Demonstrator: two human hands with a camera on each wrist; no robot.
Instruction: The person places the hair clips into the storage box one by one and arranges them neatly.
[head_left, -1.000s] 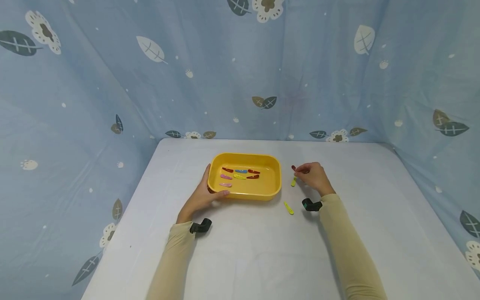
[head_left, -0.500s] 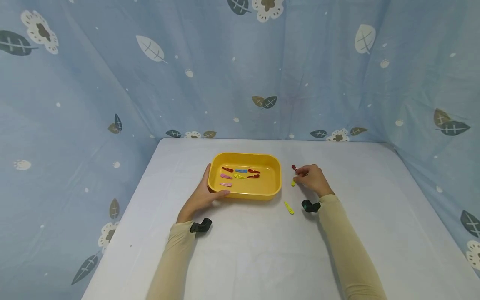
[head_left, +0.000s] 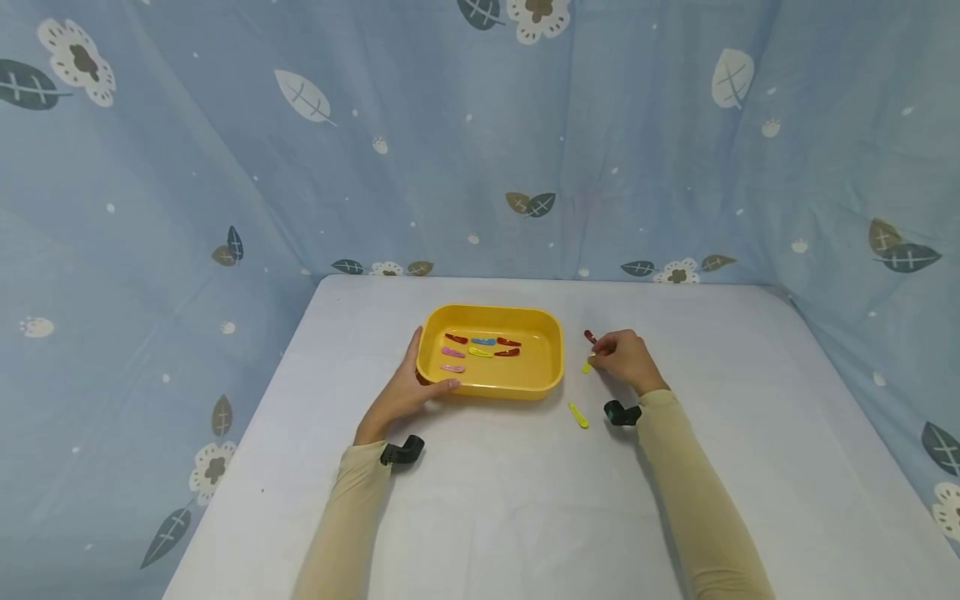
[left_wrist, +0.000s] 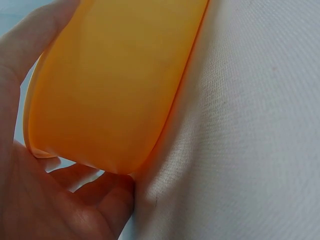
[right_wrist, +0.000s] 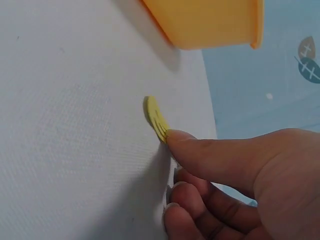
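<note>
My left hand (head_left: pixel 405 390) grips the left end of a yellow plastic tray (head_left: pixel 510 387), thumb on its near rim; in the left wrist view, fingers (left_wrist: pixel 117 200) curl round the tray's end wall (left_wrist: pixel 115 90). To the right of the tray, my right hand (head_left: pixel 627 360) pinches one end of a yellow-green snap hair clip (head_left: pixel 586 367). The right wrist view shows the thumb over that end of the clip (right_wrist: pixel 156 117), which is low at the white cloth. A dark red hair clip (head_left: pixel 589 336) shows just beyond the right fingertips.
Inside the tray lie several hair clips: red (head_left: pixel 507 342), blue (head_left: pixel 483 341), pink (head_left: pixel 453 352) and yellow (head_left: pixel 480 352). Another yellow-green clip (head_left: pixel 578 415) lies on the white-covered table (head_left: pixel 510 500), nearer me. A blue patterned curtain (head_left: pixel 420 150) hangs behind.
My right hand has come slightly nearer me, from the red clip to the yellow-green clip, which it now pinches. The left hand and the tray have stayed in place.
</note>
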